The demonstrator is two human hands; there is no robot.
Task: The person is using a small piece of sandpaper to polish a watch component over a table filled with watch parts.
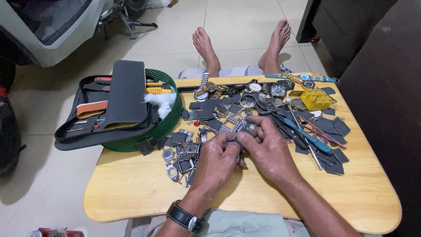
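Nearest the camera, a black wristwatch sits on the left wrist, at the near edge of the wooden table. Just past it, the left hand is curled shut, fingers pinching a small dark metal watch part over the middle of the table. The right hand meets it from the other side, thumb and forefinger closed on the same part; how much of it lies under the fingers, I cannot tell.

Left of the hands on the table, loose square watch cases lie scattered. Right of them, a blue-handled tool lies across dark flat pieces. Further back on the table, a yellow block sits toward the far right corner, and a metal-band watch lies along the far edge. At the table's far left corner, a green basket carries an open black tool case. Beyond the table, two bare feet rest on the tiled floor.
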